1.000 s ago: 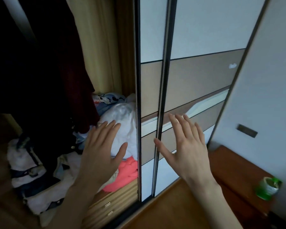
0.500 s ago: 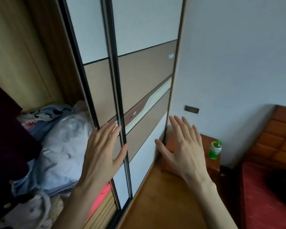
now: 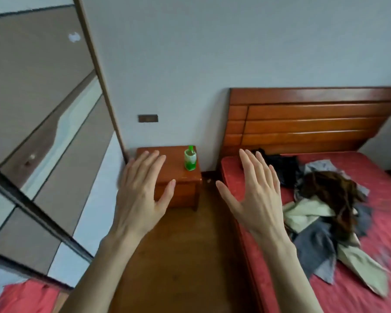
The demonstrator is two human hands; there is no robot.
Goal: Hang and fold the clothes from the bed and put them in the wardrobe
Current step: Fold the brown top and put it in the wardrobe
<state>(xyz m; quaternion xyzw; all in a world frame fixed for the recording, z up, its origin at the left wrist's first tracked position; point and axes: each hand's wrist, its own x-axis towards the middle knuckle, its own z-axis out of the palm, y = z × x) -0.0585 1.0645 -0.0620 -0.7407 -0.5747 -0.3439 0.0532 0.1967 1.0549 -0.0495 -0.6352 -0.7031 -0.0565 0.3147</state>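
Note:
A pile of clothes (image 3: 325,220) lies on the red bed (image 3: 382,290) at the right: grey, beige, black and brown pieces in a heap. The wardrobe's sliding door (image 3: 43,132) fills the left side, and a red garment (image 3: 25,297) shows at its bottom edge. My left hand (image 3: 142,195) is held up in the middle with straight spread fingers, holding nothing. My right hand (image 3: 255,195) is raised the same way, over the bed's near corner, left of the pile and not touching it.
A wooden bedside table (image 3: 178,184) stands against the wall between wardrobe and bed, with a green bottle (image 3: 190,158) on it. A wooden headboard (image 3: 303,118) backs the bed. A strip of wooden floor (image 3: 178,256) runs between wardrobe and bed.
The view has swung right, from the open wardrobe to the bedside table and the bed with its pile of clothes. Both hands stay raised and spread, holding nothing.

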